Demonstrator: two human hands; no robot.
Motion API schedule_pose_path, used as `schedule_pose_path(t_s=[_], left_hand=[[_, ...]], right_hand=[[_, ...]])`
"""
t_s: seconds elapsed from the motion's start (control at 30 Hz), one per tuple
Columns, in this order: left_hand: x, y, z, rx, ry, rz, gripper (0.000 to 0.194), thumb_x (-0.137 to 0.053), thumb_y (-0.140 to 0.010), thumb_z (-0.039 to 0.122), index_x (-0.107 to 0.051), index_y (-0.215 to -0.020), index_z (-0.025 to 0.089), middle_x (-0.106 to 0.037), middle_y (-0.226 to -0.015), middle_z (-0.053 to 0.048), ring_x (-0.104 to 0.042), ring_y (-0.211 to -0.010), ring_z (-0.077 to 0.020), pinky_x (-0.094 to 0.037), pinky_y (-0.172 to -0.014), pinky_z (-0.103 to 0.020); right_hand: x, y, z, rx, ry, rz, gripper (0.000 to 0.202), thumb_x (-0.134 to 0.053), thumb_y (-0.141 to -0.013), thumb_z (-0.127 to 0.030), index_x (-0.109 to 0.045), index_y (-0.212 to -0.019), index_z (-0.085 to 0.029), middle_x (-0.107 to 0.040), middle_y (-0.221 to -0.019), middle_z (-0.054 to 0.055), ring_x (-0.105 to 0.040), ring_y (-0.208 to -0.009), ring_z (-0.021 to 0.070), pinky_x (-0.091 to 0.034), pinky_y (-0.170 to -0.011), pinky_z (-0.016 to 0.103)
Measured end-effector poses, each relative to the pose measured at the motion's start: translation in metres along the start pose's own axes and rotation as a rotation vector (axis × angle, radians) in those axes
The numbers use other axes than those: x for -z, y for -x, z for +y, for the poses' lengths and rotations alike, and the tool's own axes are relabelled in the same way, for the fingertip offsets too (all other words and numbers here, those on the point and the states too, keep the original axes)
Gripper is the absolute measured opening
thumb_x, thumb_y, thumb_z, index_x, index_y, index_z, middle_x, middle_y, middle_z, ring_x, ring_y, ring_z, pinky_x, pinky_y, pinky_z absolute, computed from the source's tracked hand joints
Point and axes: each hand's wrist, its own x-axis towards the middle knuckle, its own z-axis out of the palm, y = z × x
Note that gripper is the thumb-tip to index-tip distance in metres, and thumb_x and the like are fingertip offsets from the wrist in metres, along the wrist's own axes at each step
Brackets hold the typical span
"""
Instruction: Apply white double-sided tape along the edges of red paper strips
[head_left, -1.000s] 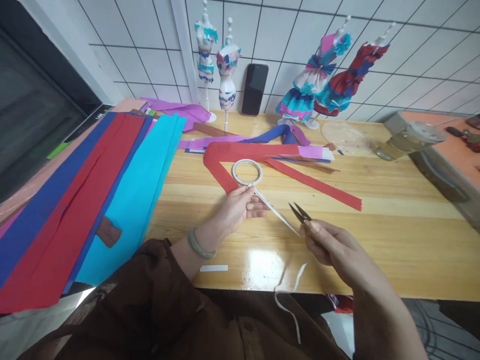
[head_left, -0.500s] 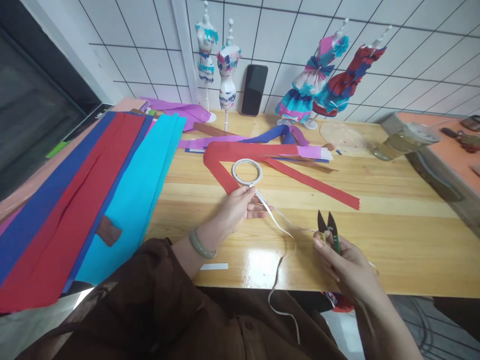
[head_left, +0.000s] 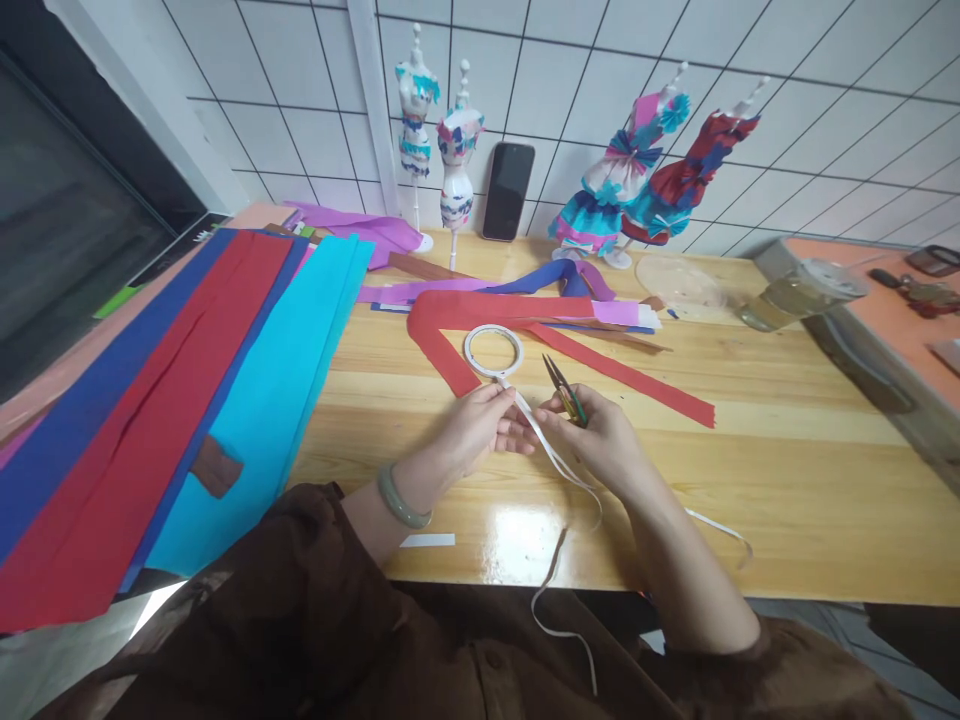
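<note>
Snips brought in beside the tape roll

On the glossy, wood-grained bench [head_left: 810, 500], a thin white ring, the tape roll [head_left: 520, 352], sat between the near and wall edges, partly over a flat, matte red strip [head_left: 510, 304]. The left hand [head_left: 484, 430] pinched its narrow tape tail [head_left: 534, 425] just below the ring. The right hand [head_left: 607, 440], closed round slim, pointed snips [head_left: 571, 402], had come in from farther right, the blades now closer together

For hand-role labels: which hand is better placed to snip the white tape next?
Right, likely: right hand holds the snips beside the strip; left hand pinches it at the roll.
</note>
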Motion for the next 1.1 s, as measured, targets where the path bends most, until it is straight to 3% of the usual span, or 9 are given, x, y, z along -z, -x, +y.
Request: schedule_pose_path(t_s=[0.23,0.37,0.5,0.63,0.8,0.93,1.1], left_hand=[[0.0,0.0,0.006,0.113,0.012,-0.038,0.01,-0.048,-0.08,0.025,-0.043,-0.083,0.017,-0.058,-0.067,-0.004,-0.061,-0.055,-0.0161,-0.048,-0.047,-0.027],[0.003,-0.002,0.01,0.152,0.132,-0.112,0.008,-0.047,-0.079,0.022,-0.043,-0.085,0.018,-0.06,-0.073,-0.006,-0.063,-0.065,-0.0183,-0.051,-0.06,-0.035],[0.006,-0.003,0.012,0.156,0.161,-0.172,0.02,-0.053,-0.076,0.02,-0.042,-0.093,0.02,-0.062,-0.08,-0.005,-0.063,-0.072,-0.0191,-0.048,-0.074,-0.045],[0.006,-0.003,0.015,0.103,0.244,-0.247,0.033,-0.052,-0.075,0.01,-0.041,-0.104,0.02,-0.063,-0.094,-0.008,-0.063,-0.082,-0.0171,-0.041,-0.086,-0.044],[0.006,-0.001,0.018,0.01,0.357,-0.256,0.048,-0.044,-0.068,-0.004,-0.045,-0.109,0.019,-0.057,-0.112,-0.011,-0.056,-0.103,-0.0207,-0.036,-0.093,-0.043],[0.01,-0.002,0.023,-0.076,0.42,-0.275,0.045,-0.041,-0.065,-0.004,-0.046,-0.104,0.018,-0.056,-0.115,-0.011,-0.05,-0.11,-0.0235,-0.036,-0.092,-0.046],[0.012,-0.006,0.023,-0.16,0.35,-0.192,0.04,-0.042,-0.068,-0.001,-0.044,-0.103,0.019,-0.055,-0.114,-0.01,-0.054,-0.105,-0.0218,-0.041,-0.088,-0.042]], right_hand=[[-0.006,0.0,-0.001,-0.025,-0.143,-0.03,0.023,-0.064,-0.065,-0.031,-0.049,-0.076,-0.017,-0.055,-0.068,0.0,-0.052,-0.059,0.0116,-0.041,-0.054,0.023],[-0.002,0.0,-0.002,-0.044,-0.142,-0.025,0.022,-0.064,-0.065,-0.03,-0.048,-0.073,-0.018,-0.052,-0.064,-0.002,-0.048,-0.055,0.0096,-0.04,-0.052,0.022],[0.003,-0.001,-0.001,-0.053,-0.105,-0.015,0.023,-0.065,-0.063,-0.033,-0.049,-0.071,-0.017,-0.05,-0.064,-0.003,-0.045,-0.052,0.0079,-0.038,-0.05,0.021],[0.005,-0.002,0.0,-0.058,-0.12,-0.02,0.028,-0.066,-0.061,-0.036,-0.049,-0.072,-0.017,-0.052,-0.065,-0.002,-0.047,-0.054,0.0091,-0.039,-0.051,0.022],[0.002,0.0,0.001,-0.038,-0.147,-0.052,0.027,-0.067,-0.061,-0.035,-0.05,-0.073,-0.017,-0.052,-0.066,-0.002,-0.049,-0.056,0.0097,-0.042,-0.055,0.023],[0.002,0.002,0.0,-0.054,-0.141,-0.058,0.028,-0.068,-0.06,-0.032,-0.049,-0.073,-0.017,-0.051,-0.065,-0.002,-0.049,-0.056,0.0093,-0.042,-0.055,0.023],[0.002,0.006,-0.004,-0.087,-0.164,-0.078,0.033,-0.071,-0.058,-0.035,-0.047,-0.073,-0.018,-0.053,-0.065,-0.002,-0.049,-0.055,0.0092,-0.041,-0.054,0.023]])
